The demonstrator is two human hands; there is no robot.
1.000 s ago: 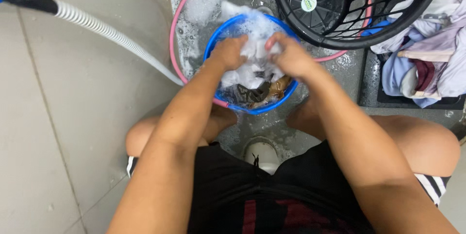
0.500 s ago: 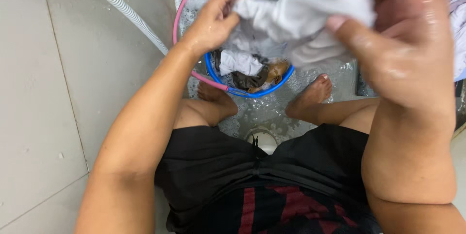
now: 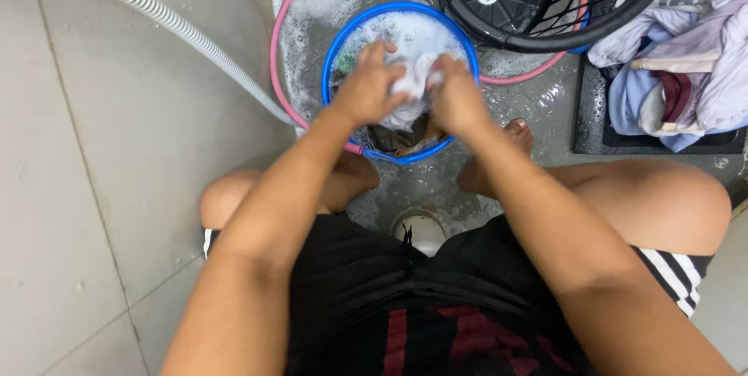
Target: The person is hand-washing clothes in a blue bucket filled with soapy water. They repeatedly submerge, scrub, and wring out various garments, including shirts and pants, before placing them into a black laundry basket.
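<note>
A blue bucket (image 3: 335,56) with soapy water and several wet clothes stands on the wet floor between my feet. My left hand (image 3: 365,89) and my right hand (image 3: 454,97) are both down inside it. Between them they grip a wet white cloth (image 3: 411,80), fists close together over the foam. Darker brown and grey clothes (image 3: 405,140) lie beneath the hands at the bucket's near side.
A pink hoop-like basin rim (image 3: 274,41) circles the bucket. A black plastic laundry basket (image 3: 545,2) stands tipped behind it. Piled clothes (image 3: 678,72) lie on a dark tray at right. A white ribbed hose (image 3: 179,29) crosses the tiled floor at left.
The white cloth, held up near the camera half a second ago, has come back down into the bucket. Both hands grip it there again.
</note>
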